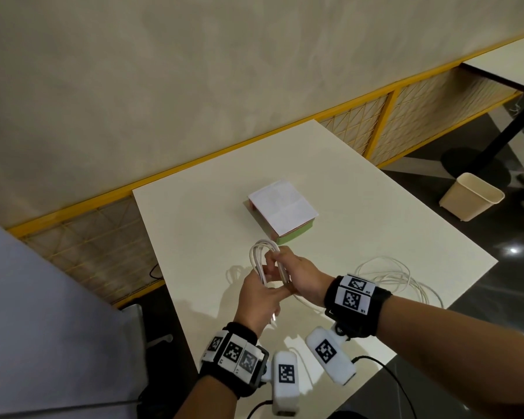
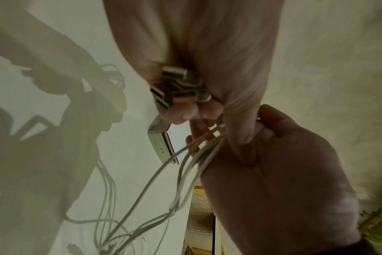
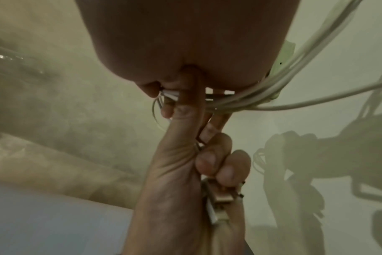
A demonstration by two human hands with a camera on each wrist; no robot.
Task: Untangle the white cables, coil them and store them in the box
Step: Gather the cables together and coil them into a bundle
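Observation:
A bundle of white cables (image 1: 262, 260) loops upward between both hands above the white table (image 1: 360, 207). My left hand (image 1: 259, 294) grips the bundle's lower end, with several USB plugs (image 2: 179, 88) bunched in its curled fingers. My right hand (image 1: 297, 275) grips the strands (image 3: 246, 96) just above it. The loose rest of the cables (image 1: 397, 279) trails to the right on the table. The box (image 1: 280, 213), green-sided with a white sheet over its top, sits just beyond the hands.
A beige bin (image 1: 471, 196) stands on the dark floor to the right. A yellow-framed mesh panel (image 1: 375, 128) runs behind the table. A grey surface (image 1: 43, 313) fills the left. Black wires (image 1: 384, 376) hang from the wrist cameras near the table's near edge.

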